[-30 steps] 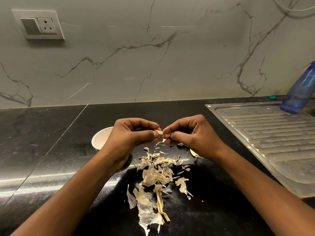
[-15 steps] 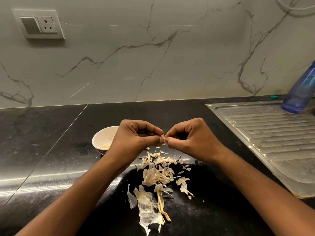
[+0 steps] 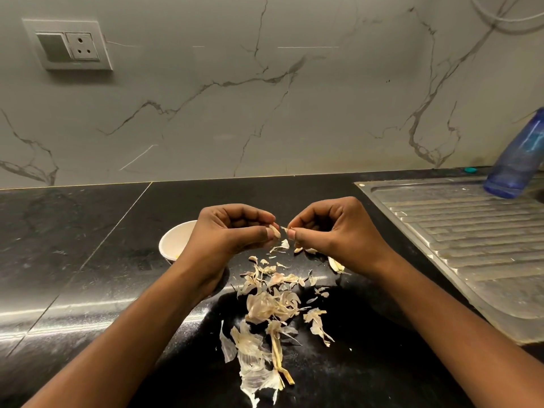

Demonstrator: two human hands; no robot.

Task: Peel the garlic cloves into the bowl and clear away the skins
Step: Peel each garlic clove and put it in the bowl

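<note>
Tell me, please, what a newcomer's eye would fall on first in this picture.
At the centre, the left hand pinches a garlic clove while the right hand pinches a sliver of skin beside it. Below them a pile of papery skins litters the black counter, and a white bowl peeks out behind the left hand.

We had a black countertop running across the whole view, glossy, with a bright streak of light along its near left. Behind it stood a grey marble wall, dark veins all over. Far left on that wall we spotted a white switch-and-socket plate. Over on the right lay a ribbed steel drainboard, and at its far end a blue bottle leaned. Just left of the bottle sat a small teal cap. Top right, a white cable looped.
</note>
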